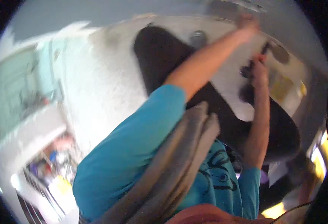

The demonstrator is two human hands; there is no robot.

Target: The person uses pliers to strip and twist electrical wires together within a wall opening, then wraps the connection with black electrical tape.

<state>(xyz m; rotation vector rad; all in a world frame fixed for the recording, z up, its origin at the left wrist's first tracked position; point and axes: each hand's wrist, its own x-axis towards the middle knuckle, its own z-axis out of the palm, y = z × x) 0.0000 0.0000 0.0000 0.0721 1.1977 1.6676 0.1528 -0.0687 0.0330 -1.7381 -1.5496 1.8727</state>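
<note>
Stretched out to the far right, my left hand (248,24) reaches up against a grey surface (193,7). Its fingers are smeared by motion, so what they hold, if anything, is unclear. Nearer to me, my right hand (260,67) is closed around a dark, slim-handled tool (265,47); blur hides its exact kind. Just beyond the tool is a brownish round patch or object (280,54). A small round, glassy-looking object (198,38) is on the pale floor, left of my left forearm.
My dark-trousered legs (160,56) spread across the pale floor (108,74). A whitish container with a yellow label (283,89) stands beyond my right forearm. Pale green panels (14,89), a white ledge (33,130) and cluttered small items (55,160) lie at left.
</note>
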